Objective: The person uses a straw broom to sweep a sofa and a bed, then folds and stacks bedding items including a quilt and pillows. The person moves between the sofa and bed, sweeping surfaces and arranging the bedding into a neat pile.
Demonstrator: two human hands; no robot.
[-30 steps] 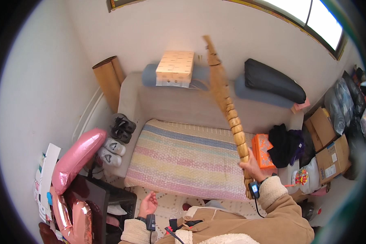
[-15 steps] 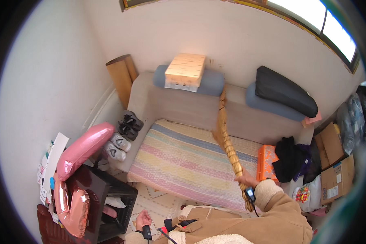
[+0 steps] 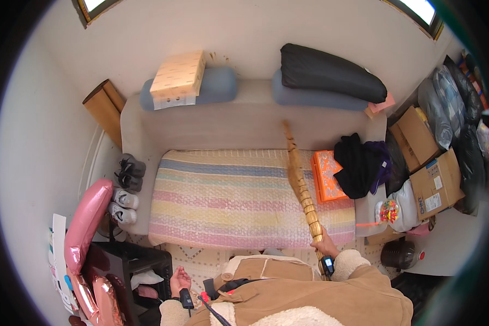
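My right hand (image 3: 326, 244) is wrapped round the wrapped handle of a straw broom (image 3: 308, 205). The broom's narrow far end points away from me, over the sofa seat. Beneath it lies a striped seat cover (image 3: 223, 198), and I cannot tell whether the broom touches it. To the right of the broom is an orange patterned box (image 3: 327, 175). Low on the left, my left hand (image 3: 180, 280) is held palm up beside a dark stand, its fingers loosely bent and apart, holding nothing.
A grey sofa (image 3: 212, 125) stands against the wall, with a tan carton (image 3: 179, 73) and a black cushion (image 3: 331, 70) along its back. Dark clothes (image 3: 356, 168) lie at its right end, next to cardboard boxes (image 3: 437, 182). Shoes (image 3: 126, 187) and pink balloons (image 3: 89, 217) are at left.
The view has swung to the right, bringing more of the sofa's right side into sight. The broom stays in my right hand, its far end now lower, below the top of the sofa back.
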